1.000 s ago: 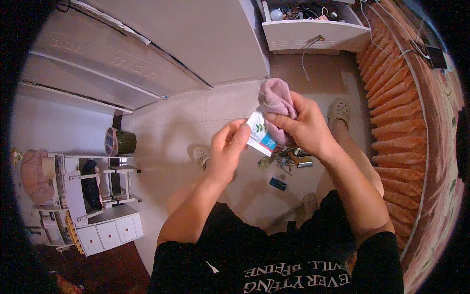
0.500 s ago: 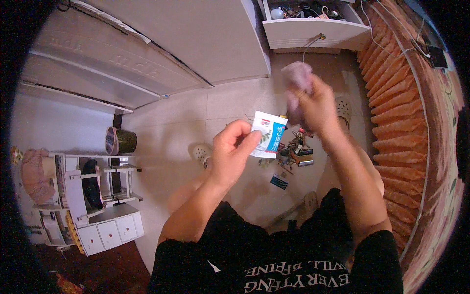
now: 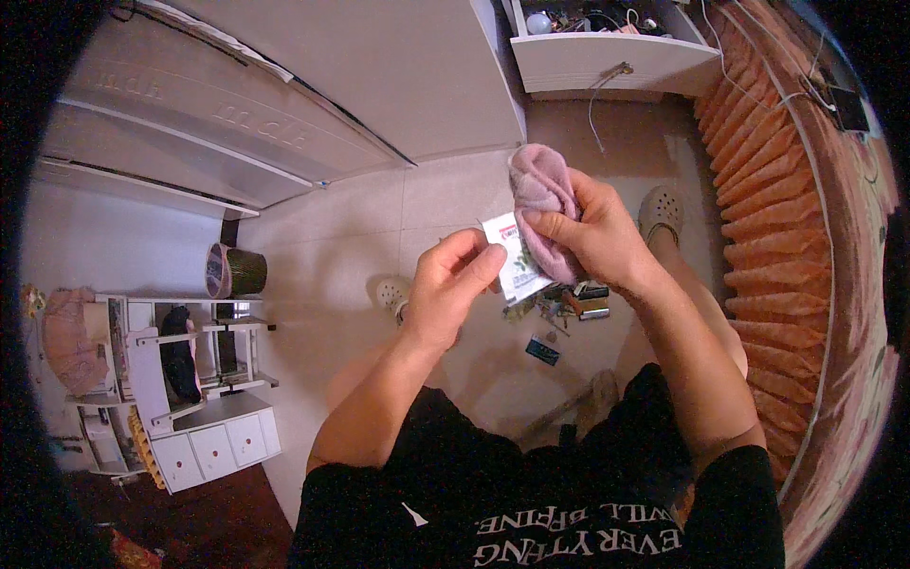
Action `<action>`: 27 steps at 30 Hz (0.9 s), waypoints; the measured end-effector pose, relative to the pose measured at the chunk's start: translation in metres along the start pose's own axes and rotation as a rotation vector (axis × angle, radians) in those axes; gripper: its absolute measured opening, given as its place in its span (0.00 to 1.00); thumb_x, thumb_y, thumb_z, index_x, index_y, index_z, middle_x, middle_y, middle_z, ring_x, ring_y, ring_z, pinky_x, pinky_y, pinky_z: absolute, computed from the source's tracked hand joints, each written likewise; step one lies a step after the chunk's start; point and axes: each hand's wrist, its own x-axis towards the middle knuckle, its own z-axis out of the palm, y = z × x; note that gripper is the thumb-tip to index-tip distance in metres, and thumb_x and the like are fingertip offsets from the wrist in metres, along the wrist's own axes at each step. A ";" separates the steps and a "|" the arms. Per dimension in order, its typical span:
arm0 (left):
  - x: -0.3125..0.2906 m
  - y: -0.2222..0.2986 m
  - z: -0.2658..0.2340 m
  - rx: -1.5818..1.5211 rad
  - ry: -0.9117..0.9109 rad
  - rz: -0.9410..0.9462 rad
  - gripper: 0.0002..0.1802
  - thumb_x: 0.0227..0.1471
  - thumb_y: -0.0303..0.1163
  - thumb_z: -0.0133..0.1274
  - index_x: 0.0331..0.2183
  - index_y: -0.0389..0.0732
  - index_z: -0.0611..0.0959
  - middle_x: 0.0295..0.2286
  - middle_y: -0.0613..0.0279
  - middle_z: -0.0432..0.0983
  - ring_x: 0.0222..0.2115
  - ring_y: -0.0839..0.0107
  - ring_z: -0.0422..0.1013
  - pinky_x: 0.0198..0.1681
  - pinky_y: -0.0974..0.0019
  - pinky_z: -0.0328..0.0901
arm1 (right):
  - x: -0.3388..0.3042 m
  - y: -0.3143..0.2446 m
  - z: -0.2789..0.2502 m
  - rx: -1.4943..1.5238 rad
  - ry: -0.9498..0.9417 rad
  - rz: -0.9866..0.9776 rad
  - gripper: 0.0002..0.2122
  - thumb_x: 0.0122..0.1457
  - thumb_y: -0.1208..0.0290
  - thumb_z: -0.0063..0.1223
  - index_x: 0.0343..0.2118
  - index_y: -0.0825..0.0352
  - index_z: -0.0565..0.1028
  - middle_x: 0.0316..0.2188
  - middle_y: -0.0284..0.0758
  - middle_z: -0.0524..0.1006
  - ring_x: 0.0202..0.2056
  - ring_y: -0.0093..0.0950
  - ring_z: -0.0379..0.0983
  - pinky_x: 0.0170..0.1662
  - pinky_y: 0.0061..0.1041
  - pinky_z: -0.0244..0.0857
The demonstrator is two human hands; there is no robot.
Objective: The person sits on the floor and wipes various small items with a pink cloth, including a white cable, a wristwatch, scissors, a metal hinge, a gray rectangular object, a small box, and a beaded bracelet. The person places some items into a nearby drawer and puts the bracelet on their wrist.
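Observation:
Pinched between the thumb and fingers of my left hand [image 3: 459,275] is a small white sachet [image 3: 517,264] with green leaf print. My right hand [image 3: 607,229] grips a bunched pink cloth [image 3: 542,194], which lies against the sachet and covers its right part. Both hands are close together above the floor. Beneath them, partly hidden by the hands and cloth, is a pile of small odds and ends [image 3: 585,302]. A small dark blue flat packet [image 3: 542,350] lies just nearer to me than the pile.
An open white drawer [image 3: 616,62] full of cables and small items stands at the far right, a cord hanging from its knob. White cabinet doors [image 3: 284,85] are on the left, an orange pleated skirt [image 3: 763,275] on the right. A woven basket [image 3: 237,270] stands near a white shelf unit [image 3: 223,441].
My right hand has brought the pink cloth down and left onto the sachet, covering its blue side. My left hand stays nearly in place.

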 end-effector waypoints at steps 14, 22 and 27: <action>0.002 -0.015 -0.008 0.008 0.079 -0.116 0.17 0.58 0.39 0.41 0.34 0.35 0.77 0.26 0.68 0.73 0.27 0.81 0.66 0.32 0.75 0.61 | -0.001 -0.019 -0.022 0.183 0.133 0.126 0.15 0.56 0.60 0.49 0.38 0.67 0.71 0.30 0.32 0.75 0.31 0.20 0.71 0.34 0.21 0.67; 0.002 -0.029 0.001 -0.342 0.044 -0.162 0.17 0.58 0.38 0.39 0.40 0.34 0.74 0.34 0.62 0.72 0.35 0.74 0.69 0.42 0.68 0.64 | -0.002 0.026 0.019 -0.565 0.110 -0.108 0.16 0.47 0.63 0.57 0.30 0.71 0.68 0.24 0.50 0.73 0.27 0.46 0.71 0.30 0.36 0.64; 0.002 -0.029 0.008 -0.182 0.009 -0.141 0.19 0.59 0.39 0.38 0.40 0.32 0.73 0.35 0.59 0.72 0.36 0.72 0.69 0.44 0.65 0.64 | 0.007 0.023 0.001 -0.596 0.333 -0.099 0.11 0.48 0.68 0.55 0.28 0.71 0.68 0.22 0.50 0.72 0.25 0.45 0.72 0.28 0.37 0.64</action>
